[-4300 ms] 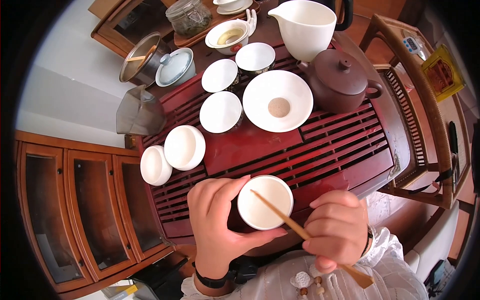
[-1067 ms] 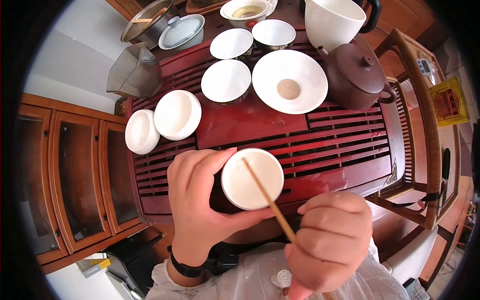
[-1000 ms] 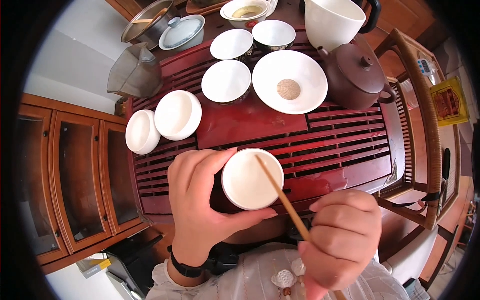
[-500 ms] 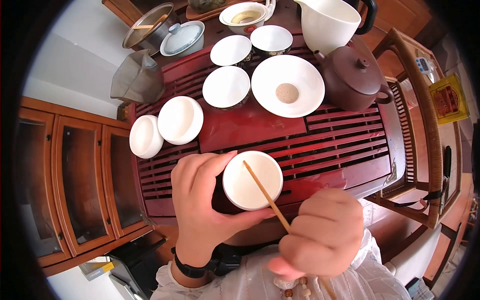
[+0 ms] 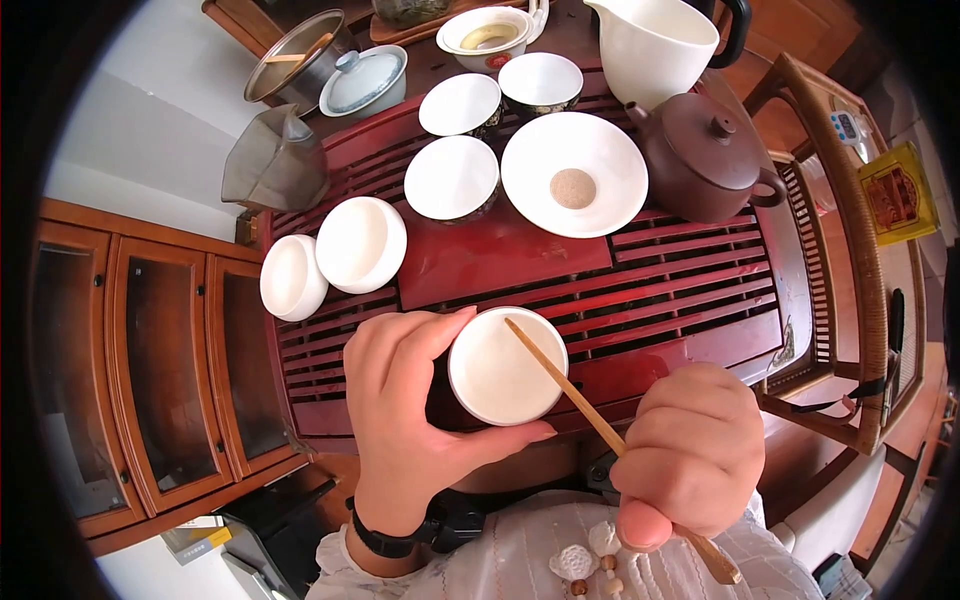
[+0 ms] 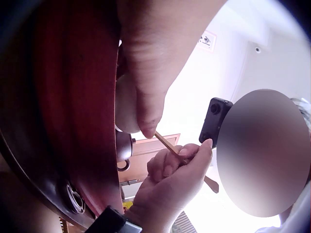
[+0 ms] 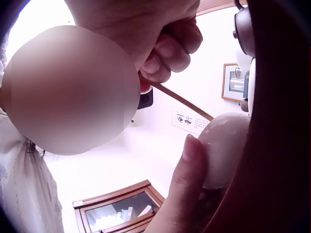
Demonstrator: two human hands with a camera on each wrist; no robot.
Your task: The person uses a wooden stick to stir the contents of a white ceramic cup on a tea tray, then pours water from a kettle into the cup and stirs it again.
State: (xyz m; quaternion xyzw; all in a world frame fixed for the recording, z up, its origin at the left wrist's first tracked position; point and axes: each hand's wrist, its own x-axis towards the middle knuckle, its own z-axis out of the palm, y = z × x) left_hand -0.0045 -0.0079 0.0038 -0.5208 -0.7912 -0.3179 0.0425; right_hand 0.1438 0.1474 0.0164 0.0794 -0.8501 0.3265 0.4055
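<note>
In the lower middle of the head view, the right hand (image 5: pixel 690 450) is a closed fist, fingers wrapped around a wooden stick (image 5: pixel 575 397). Its broad end sticks out below the thumb; the thin end slants up and left into the mouth of a white cup (image 5: pixel 492 375). The left hand (image 5: pixel 405 400) grips that cup from the left, fingers bent around the far side and thumb along the near side, wrist low in a black strap (image 5: pixel 385 540). The cup sits over the front margin of the red tray (image 5: pixel 500 265); whether its base touches cannot be told.

Beyond the cup, slats and a smooth panel separate it from the other dishes. Two small white bowls (image 5: pixel 362 243) stand touching or nearly so, near the tray's left edge. A wide white bowl (image 5: pixel 535 170) is at upper centre, with a brown teapot (image 5: pixel 700 165) just beside it, towards the right edge. Three dark-sided cups (image 5: pixel 452 178) cluster left of the wide bowl. Farther back are a white pitcher (image 5: pixel 655 55) and a lidded bowl (image 5: pixel 365 85).
</note>
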